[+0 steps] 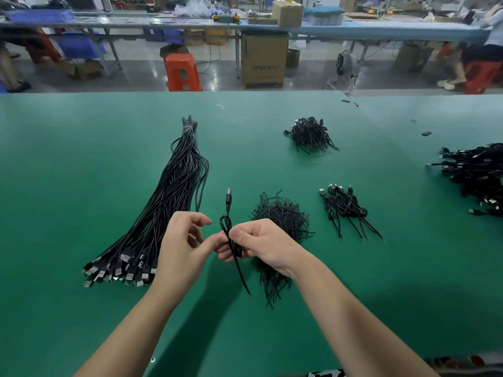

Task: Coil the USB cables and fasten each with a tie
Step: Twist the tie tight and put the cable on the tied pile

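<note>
Both hands meet at the lower centre of the frame above a smooth green table (81,159): the right hand (261,243) pinches a thin black USB cable (231,238) between thumb and curled fingers, while the left hand (182,240), fingers loosely curled, reaches in with its thumb tip touching the coil. That cable is folded into a narrow loop, its metal-tipped plug standing upright just above the hands and a straight tail hanging below them. Just behind the right hand lies a wiry tangle of short black ties (280,213). A long bundle of uncoiled cables (168,202) fans across the left of the frame, silver plugs nearest the camera. At centre right sits a small group of coiled cables (345,205); a second dark heap (310,134) lies farther up, and a larger pile (479,172) fills the right edge.
</note>
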A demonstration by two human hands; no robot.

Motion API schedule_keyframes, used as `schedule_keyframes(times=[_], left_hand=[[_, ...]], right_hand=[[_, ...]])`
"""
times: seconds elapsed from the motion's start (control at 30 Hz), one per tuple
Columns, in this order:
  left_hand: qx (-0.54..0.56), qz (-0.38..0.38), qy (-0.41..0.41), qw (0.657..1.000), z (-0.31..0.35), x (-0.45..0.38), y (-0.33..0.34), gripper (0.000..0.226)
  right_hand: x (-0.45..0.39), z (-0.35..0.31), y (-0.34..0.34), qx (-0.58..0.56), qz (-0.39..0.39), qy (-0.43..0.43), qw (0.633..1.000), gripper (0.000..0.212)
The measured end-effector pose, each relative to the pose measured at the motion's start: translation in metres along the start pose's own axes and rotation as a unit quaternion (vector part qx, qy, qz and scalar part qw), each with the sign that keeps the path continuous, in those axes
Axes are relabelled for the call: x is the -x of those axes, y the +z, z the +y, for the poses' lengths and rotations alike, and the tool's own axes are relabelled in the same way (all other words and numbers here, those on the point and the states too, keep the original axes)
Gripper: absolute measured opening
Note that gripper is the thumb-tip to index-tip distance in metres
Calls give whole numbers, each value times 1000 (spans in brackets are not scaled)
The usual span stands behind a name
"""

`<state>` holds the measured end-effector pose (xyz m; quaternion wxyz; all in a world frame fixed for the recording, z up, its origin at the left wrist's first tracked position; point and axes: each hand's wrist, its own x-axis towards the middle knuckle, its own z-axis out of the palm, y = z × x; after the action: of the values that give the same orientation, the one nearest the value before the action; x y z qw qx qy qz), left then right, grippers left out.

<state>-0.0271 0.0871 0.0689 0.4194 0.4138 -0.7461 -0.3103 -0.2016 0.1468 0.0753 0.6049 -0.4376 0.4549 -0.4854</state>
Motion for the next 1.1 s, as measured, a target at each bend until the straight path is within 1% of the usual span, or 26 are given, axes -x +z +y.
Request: schedule_keyframes(times=[0.07, 0.13, 0.23, 0.3, 0.33, 0.4, 0.47, 0.53, 0.57, 0.63, 0.7, 0.77, 0.87, 0.93, 1.0, 1.03, 1.1], left_hand=[[4, -14, 7, 1000, 1, -1, 0, 37], [11, -27, 1, 1000, 1, -1, 2, 35], [12, -37, -7, 999, -2, -1, 7, 27], [4, -25, 2, 1000, -9, -4, 12, 21], [-23, -19, 17, 999, -14, -5, 15, 16], [-151, -24, 63, 986, -29, -7, 24, 5], [-279, -68, 76, 955, -48, -5, 40, 19], [-355, -131, 30, 925, -65, -1, 57, 37], [-381, -155, 5, 912, -73, 1, 65, 43], [-411, -173, -22, 895, -84, 5, 75, 48], [-424, -161, -30, 891, -87, 8, 80, 46], [-423, -137, -27, 895, -87, 11, 83, 40], [-410, -129, -12, 903, -89, 14, 81, 36], [-401, -121, -6, 908, -88, 14, 81, 34], [-397, -107, -1, 912, -88, 14, 81, 32], [-395, -101, -1, 913, -87, 15, 81, 34], [-392, -99, -1, 915, -85, 14, 81, 40]], right_hand=[[0, -1, -2, -5, 21, -4, 1000, 24], [0, -1, -5, 5, 58, -6, 998, 18], [-1, 1, -12, 83, 125, -14, 989, 13], [0, 0, -15, 104, 151, -11, 983, 13], [0, -1, -17, 109, 164, -7, 980, 13], [1, -2, -21, 115, 191, -1, 975, 16], [0, -4, -25, 117, 207, -2, 971, 20], [0, -7, -30, 150, 219, 0, 964, 22], [0, -10, -35, 187, 228, 3, 955, 22], [-1, -15, -51, 294, 257, 10, 921, 22], [-2, -20, -73, 396, 292, 25, 870, 24], [-3, -25, -99, 482, 321, 54, 814, 31], [0, -32, -143, 577, 351, 105, 730, 42], [0, -35, -171, 609, 372, 143, 686, 41], [-5, -36, -194, 627, 377, 192, 654, 39], [-9, -36, -205, 628, 376, 215, 646, 40], [-13, -34, -222, 614, 377, 254, 645, 41]])
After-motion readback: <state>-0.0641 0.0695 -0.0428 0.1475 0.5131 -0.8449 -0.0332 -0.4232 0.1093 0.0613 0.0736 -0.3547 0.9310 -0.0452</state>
